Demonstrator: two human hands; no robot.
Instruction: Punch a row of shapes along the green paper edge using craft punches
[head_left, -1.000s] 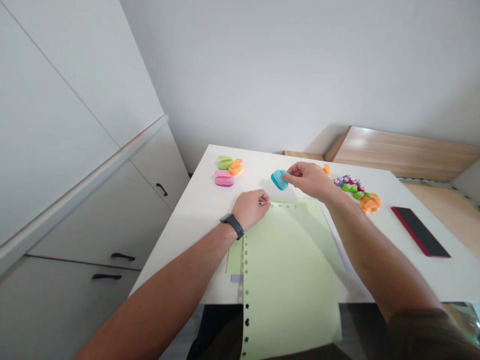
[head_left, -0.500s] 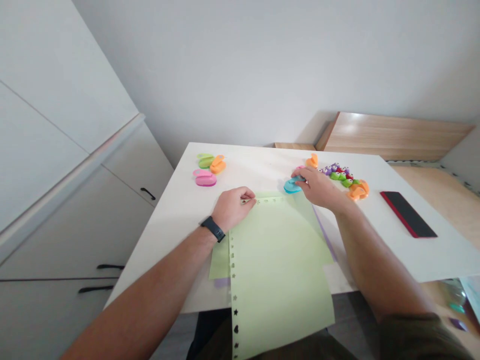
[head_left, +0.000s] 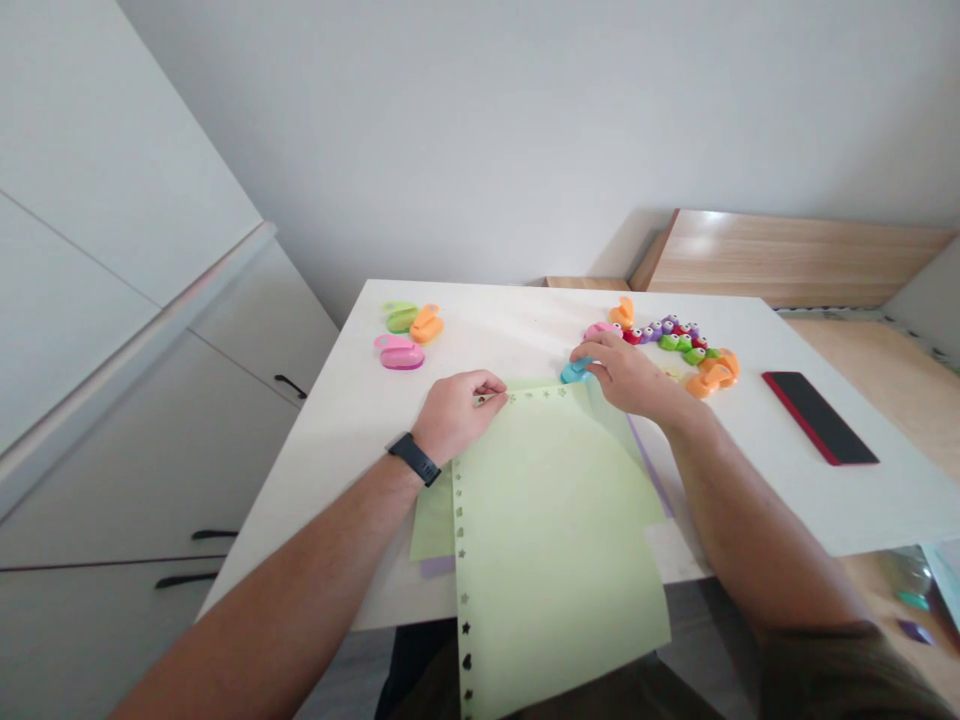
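Note:
A light green paper sheet [head_left: 555, 520] lies on the white table [head_left: 375, 420] and hangs over its near edge; small shapes are punched along its left and far edges. My left hand [head_left: 456, 412], with a black band on the wrist, pinches the sheet's far left corner. My right hand [head_left: 626, 375] is closed on a blue paper punch [head_left: 576, 372] at the sheet's far edge, right of the punched row. More green and purple sheets lie under the top one.
Green, orange and pink punches [head_left: 409, 332] sit at the far left of the table. A cluster of small coloured punches [head_left: 679, 343] lies behind my right hand. A dark phone [head_left: 819, 430] rests at the right. White cabinets [head_left: 150, 330] stand left, wooden boards [head_left: 787, 260] behind.
My right hand has carried the blue punch down from the air to the far edge of the green sheet. My left hand keeps its pinch on the corner.

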